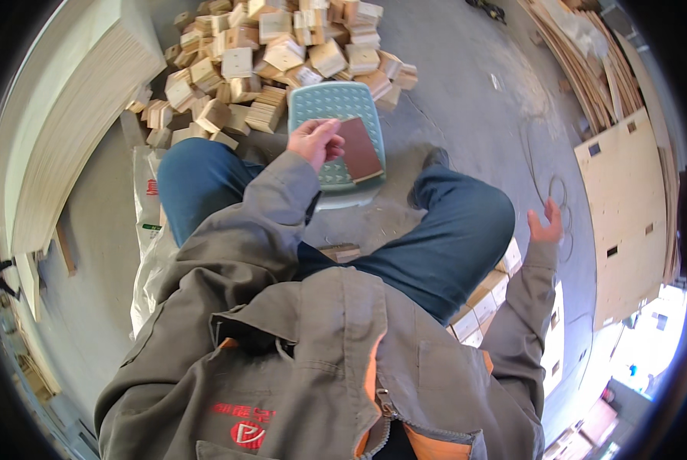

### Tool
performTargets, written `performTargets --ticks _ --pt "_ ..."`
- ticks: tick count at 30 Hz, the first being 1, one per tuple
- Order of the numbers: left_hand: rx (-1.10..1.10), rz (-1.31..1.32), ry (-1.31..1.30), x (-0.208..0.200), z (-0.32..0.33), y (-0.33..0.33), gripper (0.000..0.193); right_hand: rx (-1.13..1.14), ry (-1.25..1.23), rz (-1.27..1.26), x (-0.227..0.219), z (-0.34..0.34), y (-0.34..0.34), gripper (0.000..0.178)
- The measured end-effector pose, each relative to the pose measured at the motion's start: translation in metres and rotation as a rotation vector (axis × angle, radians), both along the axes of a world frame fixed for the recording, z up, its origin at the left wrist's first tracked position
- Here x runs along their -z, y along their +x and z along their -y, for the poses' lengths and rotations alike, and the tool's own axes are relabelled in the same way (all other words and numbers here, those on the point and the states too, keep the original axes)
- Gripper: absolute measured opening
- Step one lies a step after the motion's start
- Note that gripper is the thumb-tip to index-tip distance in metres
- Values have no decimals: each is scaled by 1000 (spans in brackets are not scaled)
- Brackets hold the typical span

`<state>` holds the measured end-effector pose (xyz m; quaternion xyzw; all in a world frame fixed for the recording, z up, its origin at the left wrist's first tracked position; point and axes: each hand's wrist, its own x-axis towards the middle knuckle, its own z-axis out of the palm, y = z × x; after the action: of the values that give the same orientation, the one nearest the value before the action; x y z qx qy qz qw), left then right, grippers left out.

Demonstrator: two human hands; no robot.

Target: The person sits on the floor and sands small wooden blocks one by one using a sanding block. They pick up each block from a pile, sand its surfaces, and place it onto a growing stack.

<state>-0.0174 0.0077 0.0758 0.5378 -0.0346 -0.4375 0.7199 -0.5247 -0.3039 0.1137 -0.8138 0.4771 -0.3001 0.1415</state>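
Observation:
A light blue-green plastic stool with a bumpy top stands between my knees. Lying tilted on it is a flat reddish-brown rectangular piece with a pale lower edge. My left hand is over the stool at that piece's left side, its fingers curled closed; whether anything is in them cannot be seen. Out to the right, beyond my knee, my right hand is raised with fingers apart and holds nothing. Below it, beside my right thigh, are stacked pale wooden blocks.
A heap of wooden blocks lies behind the stool. Tall stacked pale sheets stand at left, near a white plastic sack. At right are plywood panels, long boards and a thin cable on the floor.

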Motion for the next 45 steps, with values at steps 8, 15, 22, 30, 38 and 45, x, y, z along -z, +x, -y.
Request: performTargets --ticks 8,15,22,30,38,45 --pt "104 -45 -61 -2 8 -10 38 -148 -56 239 -95 -92 167 55" --pt "148 -411 -358 7 14 -43 80 -718 133 322 -8 -238 353 50" --pt "109 -54 -531 -91 -7 -6 94 -72 439 243 108 -144 313 48" --pt "-78 56 -202 -35 10 10 70 -235 666 352 88 -193 327 50" --pt "-111 239 -159 -30 11 13 59 -180 683 492 58 -189 315 45" --pt "-158 217 -193 -39 11 13 52 -154 635 483 18 -197 297 42"
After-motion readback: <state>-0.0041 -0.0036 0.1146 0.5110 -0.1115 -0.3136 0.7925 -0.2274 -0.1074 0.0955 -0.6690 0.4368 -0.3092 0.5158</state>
